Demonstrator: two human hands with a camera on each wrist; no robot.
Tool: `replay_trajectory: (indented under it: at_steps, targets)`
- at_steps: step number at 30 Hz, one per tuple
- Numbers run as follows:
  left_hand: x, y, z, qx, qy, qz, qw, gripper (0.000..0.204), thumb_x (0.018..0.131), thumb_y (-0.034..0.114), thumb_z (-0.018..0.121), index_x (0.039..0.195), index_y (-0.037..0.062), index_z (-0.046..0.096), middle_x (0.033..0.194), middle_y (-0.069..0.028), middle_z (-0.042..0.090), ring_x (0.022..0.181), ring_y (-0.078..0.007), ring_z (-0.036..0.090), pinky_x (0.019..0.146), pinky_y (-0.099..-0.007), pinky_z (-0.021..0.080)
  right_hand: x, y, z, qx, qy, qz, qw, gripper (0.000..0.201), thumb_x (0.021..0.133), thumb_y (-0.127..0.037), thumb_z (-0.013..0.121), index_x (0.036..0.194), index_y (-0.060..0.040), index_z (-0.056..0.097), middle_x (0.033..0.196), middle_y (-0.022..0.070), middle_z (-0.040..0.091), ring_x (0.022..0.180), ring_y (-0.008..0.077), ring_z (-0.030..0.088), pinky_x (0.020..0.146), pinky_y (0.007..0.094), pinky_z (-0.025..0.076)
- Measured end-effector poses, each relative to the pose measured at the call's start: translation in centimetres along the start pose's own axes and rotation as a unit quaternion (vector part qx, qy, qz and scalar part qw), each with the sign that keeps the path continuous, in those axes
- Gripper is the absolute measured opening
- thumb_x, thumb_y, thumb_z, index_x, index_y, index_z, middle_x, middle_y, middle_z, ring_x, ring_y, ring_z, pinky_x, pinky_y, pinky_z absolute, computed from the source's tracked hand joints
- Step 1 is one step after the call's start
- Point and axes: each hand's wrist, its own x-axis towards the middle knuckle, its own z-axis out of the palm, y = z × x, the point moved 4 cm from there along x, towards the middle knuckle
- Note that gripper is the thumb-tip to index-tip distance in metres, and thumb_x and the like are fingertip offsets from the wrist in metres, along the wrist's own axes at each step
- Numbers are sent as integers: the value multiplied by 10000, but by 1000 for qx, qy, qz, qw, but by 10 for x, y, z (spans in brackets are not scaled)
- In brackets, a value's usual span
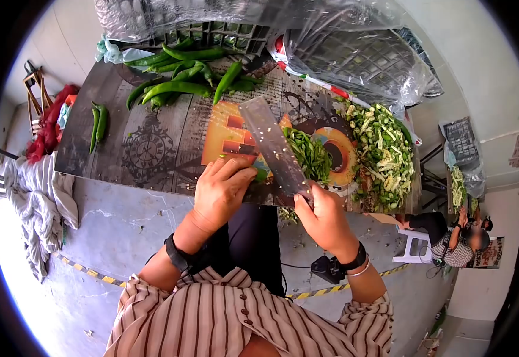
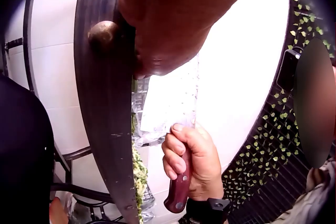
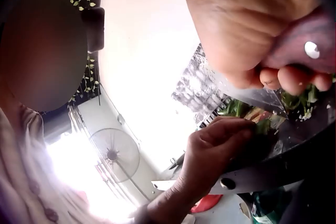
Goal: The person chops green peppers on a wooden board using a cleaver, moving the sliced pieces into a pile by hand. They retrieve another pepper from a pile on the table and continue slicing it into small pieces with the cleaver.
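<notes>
Near the front edge of the patterned table point(image 1: 176, 128), my left hand point(image 1: 221, 193) pinches a green chili pepper point(image 1: 260, 174), most of it hidden under the fingers. My right hand point(image 1: 328, 220) grips a cleaver point(image 1: 274, 143) whose wide blade slants away across the table, just right of the pepper. Bits of seed stick to the blade. Its dark red riveted handle point(image 2: 179, 187) shows in the left wrist view. Sliced green pepper point(image 1: 310, 156) lies in a heap right beside the blade. The right wrist view shows the left fingers point(image 3: 239, 129) bent over the pepper.
Whole green peppers point(image 1: 179, 88) lie at the back left, with two more point(image 1: 100, 125) nearer the left end. A big heap of chopped pepper point(image 1: 384, 157) covers the right end. Plastic-covered crates point(image 1: 360, 59) line the back. Another person point(image 1: 458, 241) sits at far right by a white stool point(image 1: 415, 245).
</notes>
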Motion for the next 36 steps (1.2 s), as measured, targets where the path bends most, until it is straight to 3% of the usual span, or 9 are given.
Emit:
replay_trajectory:
  at_steps: [2,12,20,23,27,28,33,36]
  targets:
    - [-1,0,-2,-8,2,5,1000,180,726,47,732,896,80,686,933,-31,641,840,-242,606,741,-352,473,4,2,4,-33,-43,8,998,116,887,-68,585,945,28,554,666,187,571,587,363,570,527,404,428]
    - [-2,1,-4,-14,-15,0,1000,253,683,61,771,914,93,673,939,-35,630,844,-257,593,743,-353,481,13,4,4,-5,-74,43,996,133,892,-89,577,878,29,516,612,194,541,550,381,549,517,432,417]
    - [-5,0,-3,-4,-12,18,1000,276,668,65,782,926,102,689,948,-22,644,840,-240,601,749,-338,493,8,-4,6,-54,-135,65,987,155,900,-115,571,871,23,506,601,208,541,567,404,558,522,455,416]
    - [-6,0,-3,-12,-25,25,999,246,710,97,744,942,91,662,987,-9,618,948,-215,600,808,-341,494,5,-2,9,-43,-127,71,988,150,901,-110,569,877,23,507,601,206,542,565,402,559,519,447,418]
    - [-3,0,-4,-24,-14,12,1000,206,712,91,757,904,90,683,938,-12,640,874,-216,609,762,-329,505,8,2,6,-1,-94,50,994,160,899,-110,582,876,27,503,597,196,536,537,369,555,510,422,415]
    - [-2,0,-4,-32,-3,5,999,191,707,76,767,884,92,698,913,-15,656,814,-222,613,725,-324,508,10,0,2,23,-80,75,994,171,900,-114,590,874,29,500,599,193,534,525,345,548,506,410,411]
    - [-2,0,-3,-36,-13,-11,999,164,720,74,756,870,91,694,904,-18,654,813,-226,612,728,-326,507,10,4,-6,53,-78,159,983,196,909,-127,598,868,34,494,638,189,552,537,305,553,518,393,415]
    - [-2,0,-3,-36,-12,-11,999,157,722,73,753,866,91,692,905,-18,654,816,-226,613,731,-325,506,10,-3,-4,40,-88,111,989,179,913,-117,586,864,29,494,646,190,558,556,333,561,529,405,425]
